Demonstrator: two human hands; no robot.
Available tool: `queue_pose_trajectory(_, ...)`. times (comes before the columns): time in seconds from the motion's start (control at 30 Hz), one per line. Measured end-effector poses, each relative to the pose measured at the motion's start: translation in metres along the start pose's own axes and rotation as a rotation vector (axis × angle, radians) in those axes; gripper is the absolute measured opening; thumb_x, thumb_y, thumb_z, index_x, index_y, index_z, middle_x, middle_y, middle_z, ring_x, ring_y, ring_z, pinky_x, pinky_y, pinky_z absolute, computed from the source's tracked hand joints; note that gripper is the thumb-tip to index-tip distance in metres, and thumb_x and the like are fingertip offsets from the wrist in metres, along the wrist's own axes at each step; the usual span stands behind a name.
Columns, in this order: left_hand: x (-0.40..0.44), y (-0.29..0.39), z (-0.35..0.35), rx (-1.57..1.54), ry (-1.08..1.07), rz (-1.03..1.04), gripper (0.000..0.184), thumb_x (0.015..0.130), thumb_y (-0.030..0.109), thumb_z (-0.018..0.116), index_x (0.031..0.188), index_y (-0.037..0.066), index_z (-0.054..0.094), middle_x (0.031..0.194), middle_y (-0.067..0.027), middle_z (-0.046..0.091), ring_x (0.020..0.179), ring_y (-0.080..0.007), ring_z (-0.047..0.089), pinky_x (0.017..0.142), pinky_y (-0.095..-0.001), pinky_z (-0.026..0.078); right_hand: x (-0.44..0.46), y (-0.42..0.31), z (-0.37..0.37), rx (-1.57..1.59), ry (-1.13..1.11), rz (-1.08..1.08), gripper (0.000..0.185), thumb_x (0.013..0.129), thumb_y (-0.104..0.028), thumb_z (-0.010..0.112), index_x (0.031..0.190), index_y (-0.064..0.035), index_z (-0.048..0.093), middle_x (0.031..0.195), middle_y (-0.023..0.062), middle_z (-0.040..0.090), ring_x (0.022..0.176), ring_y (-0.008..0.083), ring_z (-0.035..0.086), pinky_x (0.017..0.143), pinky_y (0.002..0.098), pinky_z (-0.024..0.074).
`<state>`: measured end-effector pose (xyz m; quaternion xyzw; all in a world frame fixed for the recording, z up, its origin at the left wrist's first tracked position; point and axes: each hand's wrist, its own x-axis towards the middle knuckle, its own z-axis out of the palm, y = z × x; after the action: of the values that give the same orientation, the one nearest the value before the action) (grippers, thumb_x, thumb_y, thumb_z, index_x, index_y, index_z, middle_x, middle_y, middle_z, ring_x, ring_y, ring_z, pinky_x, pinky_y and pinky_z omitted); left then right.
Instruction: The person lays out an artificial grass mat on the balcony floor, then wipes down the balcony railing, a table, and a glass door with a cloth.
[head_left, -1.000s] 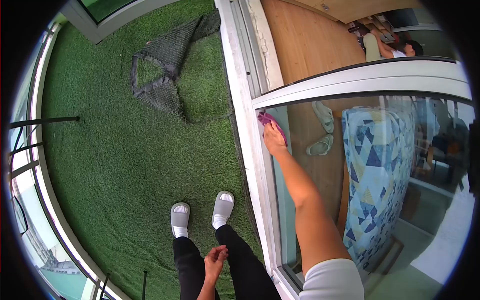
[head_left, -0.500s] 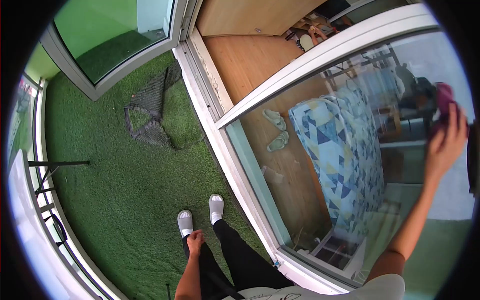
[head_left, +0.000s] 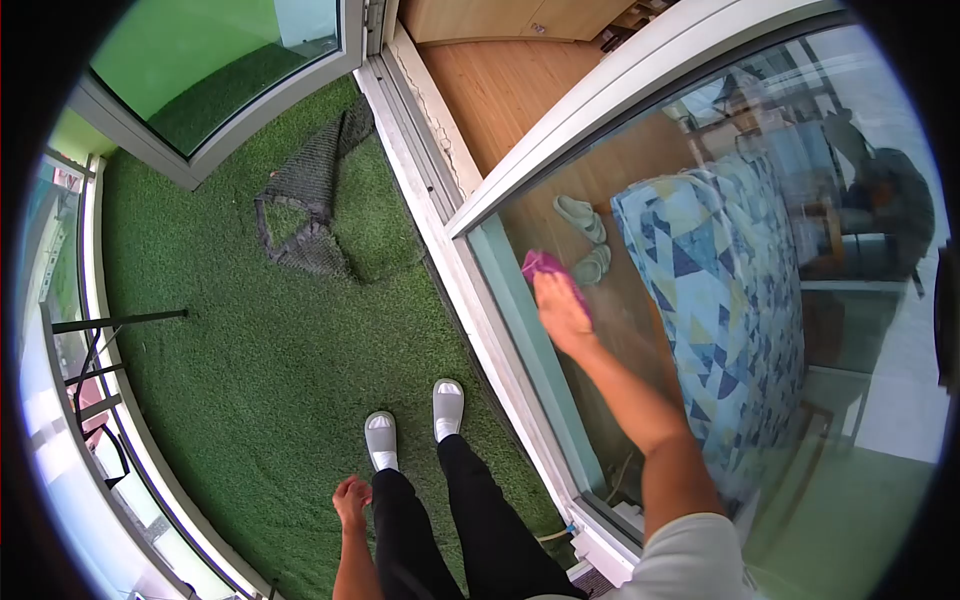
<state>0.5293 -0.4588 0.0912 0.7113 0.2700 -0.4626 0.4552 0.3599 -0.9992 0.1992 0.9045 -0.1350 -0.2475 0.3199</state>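
Observation:
My right hand point(head_left: 561, 312) presses a magenta cloth point(head_left: 541, 263) flat against the glass door pane point(head_left: 640, 350), close to the pane's left frame. The fingers lie over the cloth, which shows above them and along their right side. Down by my left leg hangs my left hand point(head_left: 351, 502), its fingers loosely bent with nothing in them. Through the glass, pale green slippers point(head_left: 580, 218) appear just beyond the cloth, on the wooden floor inside. A bed with a blue triangle-patterned cover point(head_left: 690, 290) shows behind the pane.
Green artificial turf point(head_left: 270, 390) lies under my feet, with a folded grey mat point(head_left: 305, 215) on it. A white door track point(head_left: 420, 195) runs beside me. Another glazed door point(head_left: 215, 130) stands ajar at upper left. A dark metal bracket point(head_left: 120, 322) juts out at left.
My right hand has swept the cloth from the far right of the glass to its left side. My left hand has shifted slightly left and down, its fingers loosening. The view has shifted a little.

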Motion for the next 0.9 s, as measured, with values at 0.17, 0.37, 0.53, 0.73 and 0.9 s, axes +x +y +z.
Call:
queue_pose_trajectory(0.17,-0.018,-0.037,-0.021,0.029,0.073,-0.014,0.023,0.089,0.008,0.052,0.11,-0.001,0.057,0.084,-0.01,0.065,0.063,-0.0159,0.062,0.049,-0.0264,0.049,0.057,-0.114,0.116,-0.004,-0.217,-0.263,0.051,0.092,-0.021,0.039,0.134,0.0063,0.044,0.147,0.017,0.037,0.138,0.0316,0.029,0.114,0.0534,0.0108)
queue_pose_trajectory(0.37,-0.05,-0.087,-0.028,0.07,0.144,-0.11,0.022,0.09,0.007,0.05,0.109,-0.002,0.056,0.083,-0.01,0.065,0.062,-0.016,0.063,0.05,-0.0257,0.051,-0.011,-0.192,0.187,0.021,-0.307,-0.406,0.05,0.093,-0.023,0.039,0.134,0.0041,0.045,0.147,0.0152,0.037,0.139,0.0325,0.027,0.114,0.0548,0.0088)
queue_pose_trajectory(0.53,-0.061,-0.088,-0.017,0.068,0.085,-0.063,0.023,0.09,0.008,0.051,0.109,-0.002,0.058,0.084,-0.0099,0.066,0.062,-0.0157,0.064,0.051,-0.0253,0.052,-0.117,-0.176,0.144,0.089,-0.463,-0.535,0.043,0.091,-0.024,0.044,0.125,-0.0013,0.058,0.141,0.0123,0.045,0.135,0.0299,0.032,0.114,0.0531,0.0103)
queue_pose_trajectory(0.73,-0.076,-0.042,-0.016,0.097,-0.098,0.113,0.025,0.09,0.012,0.055,0.11,-0.002,0.058,0.084,-0.0099,0.066,0.063,-0.0152,0.064,0.051,-0.0246,0.052,-0.167,-0.085,0.047,0.051,-0.194,-0.246,0.043,0.087,-0.023,0.046,0.121,-0.0004,0.06,0.136,0.0104,0.05,0.126,0.0268,0.041,0.114,0.0455,0.016)
queue_pose_trajectory(0.9,-0.09,-0.005,-0.048,0.143,-0.188,0.249,0.027,0.086,0.012,0.053,0.108,-0.002,0.059,0.08,-0.0082,0.064,0.057,-0.0137,0.062,0.046,-0.0243,0.049,-0.228,0.093,-0.16,-0.055,0.141,0.188,0.062,0.082,-0.016,0.046,0.139,0.0062,0.036,0.132,0.0098,0.05,0.102,0.0201,0.051,0.107,0.0371,0.0305)
